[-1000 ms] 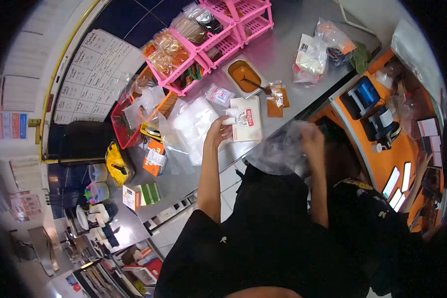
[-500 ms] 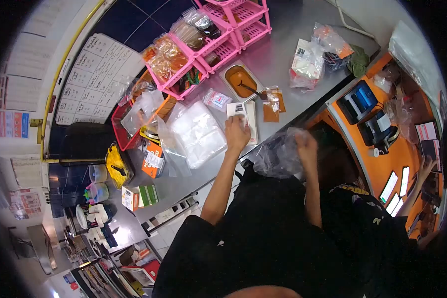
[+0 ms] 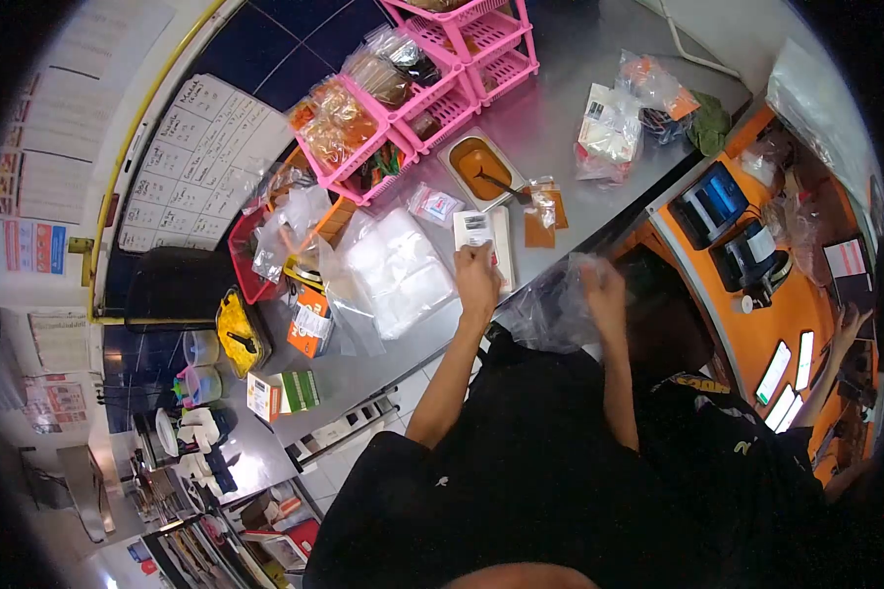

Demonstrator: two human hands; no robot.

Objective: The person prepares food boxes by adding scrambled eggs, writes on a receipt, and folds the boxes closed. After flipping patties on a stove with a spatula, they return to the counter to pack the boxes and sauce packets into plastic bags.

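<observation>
My left hand (image 3: 477, 277) has its fingers closed at the lower edge of a white printed slip (image 3: 474, 228). The slip lies over a flat white box (image 3: 502, 257) near the counter's front edge; how firmly the fingertips grip is hard to see. A crumpled clear plastic bag (image 3: 545, 306) hangs in front of my body, and my right hand (image 3: 604, 292) is closed on its upper part. Just beyond the box stands a metal tray of orange-brown sauce (image 3: 479, 169) with a dark spoon in it. Small brown sachets (image 3: 543, 218) lie beside the tray.
Pink stacked baskets (image 3: 403, 118) hold packets at the back. Clear plastic bags (image 3: 403, 270) lie left of the box, and a bagged package (image 3: 609, 133) sits at the far right. Another person's hand (image 3: 848, 329) is by the orange desk (image 3: 702, 270) with several phones.
The printed slip has shifted slightly and now lies flatter along the white box, with my left hand a little lower. My right hand still holds the plastic bag, which has shifted slightly.
</observation>
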